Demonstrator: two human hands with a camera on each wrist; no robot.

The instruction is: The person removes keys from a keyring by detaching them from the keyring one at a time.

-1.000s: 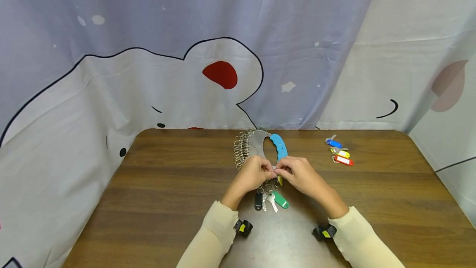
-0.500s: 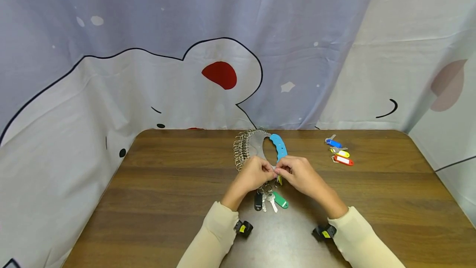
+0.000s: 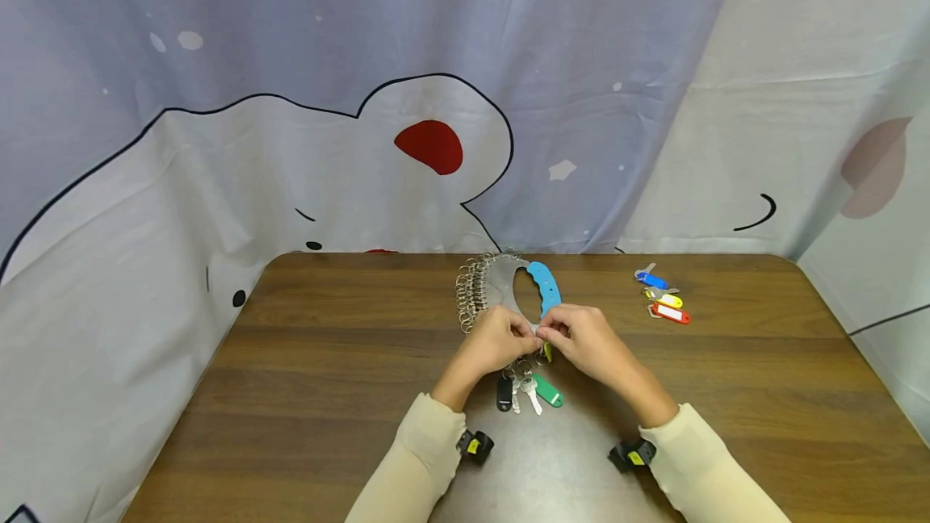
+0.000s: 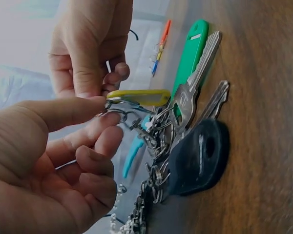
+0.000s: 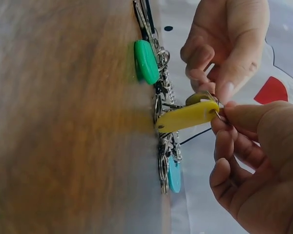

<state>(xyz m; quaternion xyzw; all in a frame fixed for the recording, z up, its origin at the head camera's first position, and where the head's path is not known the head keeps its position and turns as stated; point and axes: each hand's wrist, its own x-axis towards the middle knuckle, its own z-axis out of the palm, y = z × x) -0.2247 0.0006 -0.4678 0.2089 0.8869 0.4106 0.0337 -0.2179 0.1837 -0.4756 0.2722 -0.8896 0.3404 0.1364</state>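
Observation:
A metal key holder plate (image 3: 501, 282) fringed with rings lies on the table, its blue handle (image 3: 546, 287) to the right. Just in front of it, my left hand (image 3: 497, 339) pinches a small metal ring (image 4: 118, 113) between thumb and index finger. Fingertip to fingertip with it, my right hand (image 3: 587, 343) pinches the wire ring of a yellow key tag (image 5: 188, 117). A key (image 5: 199, 99) shows beside that tag, partly hidden. Below the hands are a green key tag (image 3: 548, 391), a black key tag (image 3: 504, 394) and silver keys (image 3: 531, 395) on rings. The exact ring overlap is covered by fingertips.
At the back right of the wooden table (image 3: 327, 394) lie a blue key tag (image 3: 653, 281), a yellow-and-white key tag (image 3: 670, 300) and a red key tag (image 3: 672, 313), with keys. A printed curtain (image 3: 291, 152) hangs behind the far edge.
Both hands stay in place with the same pinch. Only slight finger and ring shifts show near the fingertips.

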